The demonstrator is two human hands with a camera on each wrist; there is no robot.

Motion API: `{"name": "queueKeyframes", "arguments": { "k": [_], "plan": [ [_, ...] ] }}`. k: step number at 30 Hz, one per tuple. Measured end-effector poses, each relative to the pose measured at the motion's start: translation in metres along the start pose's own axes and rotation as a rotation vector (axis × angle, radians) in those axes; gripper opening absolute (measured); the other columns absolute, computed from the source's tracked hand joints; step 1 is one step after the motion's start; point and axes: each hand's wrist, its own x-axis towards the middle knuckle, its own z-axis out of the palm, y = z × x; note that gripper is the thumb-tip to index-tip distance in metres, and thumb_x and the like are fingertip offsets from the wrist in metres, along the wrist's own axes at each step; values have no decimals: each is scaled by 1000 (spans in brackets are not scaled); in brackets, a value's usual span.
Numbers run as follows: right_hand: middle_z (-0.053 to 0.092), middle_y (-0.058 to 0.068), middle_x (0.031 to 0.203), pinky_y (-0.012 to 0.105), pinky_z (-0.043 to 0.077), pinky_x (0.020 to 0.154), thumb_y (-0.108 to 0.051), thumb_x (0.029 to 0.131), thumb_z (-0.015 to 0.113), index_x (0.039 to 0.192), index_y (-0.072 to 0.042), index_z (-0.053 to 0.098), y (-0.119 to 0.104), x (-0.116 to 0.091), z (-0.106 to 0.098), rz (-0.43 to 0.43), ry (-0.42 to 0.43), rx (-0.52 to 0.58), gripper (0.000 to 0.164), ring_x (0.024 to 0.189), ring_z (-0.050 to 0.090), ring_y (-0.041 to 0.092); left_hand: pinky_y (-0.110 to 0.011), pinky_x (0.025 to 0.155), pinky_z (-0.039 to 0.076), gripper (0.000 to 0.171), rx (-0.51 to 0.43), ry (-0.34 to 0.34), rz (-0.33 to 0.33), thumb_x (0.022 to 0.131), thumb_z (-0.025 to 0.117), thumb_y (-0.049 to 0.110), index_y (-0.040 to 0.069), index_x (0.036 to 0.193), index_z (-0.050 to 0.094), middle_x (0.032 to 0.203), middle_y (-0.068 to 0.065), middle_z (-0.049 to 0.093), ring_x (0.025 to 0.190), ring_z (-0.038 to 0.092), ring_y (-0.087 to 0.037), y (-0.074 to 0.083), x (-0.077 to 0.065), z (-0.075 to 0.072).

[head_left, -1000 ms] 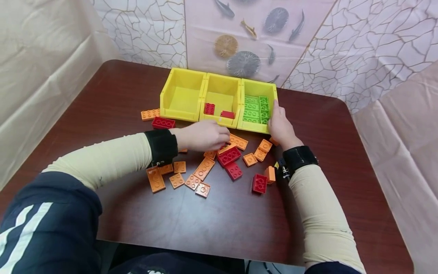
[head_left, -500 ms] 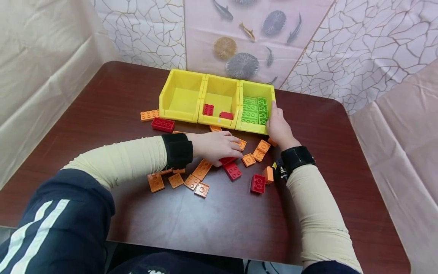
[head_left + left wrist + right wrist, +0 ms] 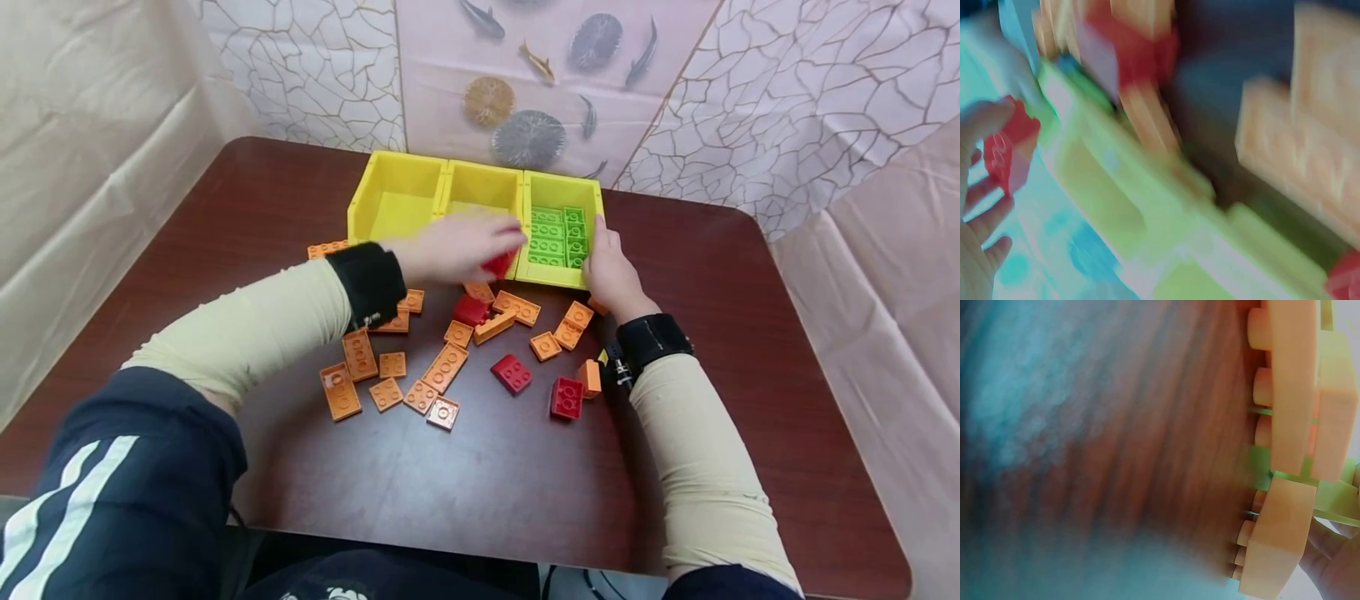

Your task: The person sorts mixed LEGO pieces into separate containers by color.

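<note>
Red plastic, boxy and blurred, a brick [image 3: 1009, 150] is pinched by the fingers of my left hand [image 3: 453, 246]; the head view half hides it at the middle yellow plastic bin [image 3: 483, 179]. My right hand [image 3: 617, 279], fingers straight, touches the right yellow plastic bin [image 3: 564, 185], which contains green studded bricks [image 3: 546, 232].

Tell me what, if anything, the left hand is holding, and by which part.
The left hand pinches a red brick by opposite edges; blur hides which faces the fingers touch.
</note>
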Motion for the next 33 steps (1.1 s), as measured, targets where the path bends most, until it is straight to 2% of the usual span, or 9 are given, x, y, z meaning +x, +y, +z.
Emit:
{"name": "queueKeyframes", "arguments": {
  "k": [3,5,7,10,16,20,27,33],
  "plan": [
    [15,20,147,46,42,76,-13,99,23,148,-15,-14,-1,1,0,8,-11,2,61,92,49,34,-46,99,29,59,46,-67,-168,82,71,29,4,130,48,127,-14,46,115,45,-33,-27,1,-2],
    [15,20,147,45,42,74,-14,99,22,148,-16,-14,0,1,1,8,-17,4,60,89,49,34,-48,100,26,57,71,-152,-234,84,68,32,4,129,48,127,-15,46,116,44,-35,-39,1,0],
    [15,20,147,45,42,73,-14,99,21,148,-18,-15,0,2,2,9,-19,8,60,88,49,34,-50,102,22,55,91,-236,-268,86,66,34,4,129,48,127,-16,46,117,43,-36,-45,1,2],
    [15,19,147,45,41,74,-15,99,22,147,-18,-15,1,3,2,6,-13,8,61,89,49,34,-53,104,18,50,87,-303,-292,87,65,32,6,128,51,128,-17,47,118,43,-37,-49,2,5],
    [14,19,148,43,41,69,-16,100,22,147,-19,-16,1,2,1,10,-10,12,61,86,48,34,-59,105,10,39,68,-344,-330,88,65,28,12,122,60,125,-17,49,117,45,-37,-56,3,7],
    [14,20,147,42,41,68,-16,100,23,147,-19,-16,1,2,1,12,-12,11,61,85,48,34,-60,105,8,39,78,-373,-331,89,62,30,14,125,60,125,-16,50,120,41,-36,-61,0,11],
    [15,19,147,44,42,72,-16,100,24,147,-19,-16,2,3,2,12,-3,13,62,92,47,34,-62,104,7,42,73,-379,-319,92,57,35,15,130,56,130,-15,46,126,34,-34,-66,-5,14],
    [14,19,148,44,42,72,-16,100,23,148,-19,-15,2,3,1,16,-4,14,61,90,48,34,-61,104,8,47,86,-386,-314,96,46,39,16,137,48,138,-14,40,133,24,-33,-65,-8,18]
  ]
}}
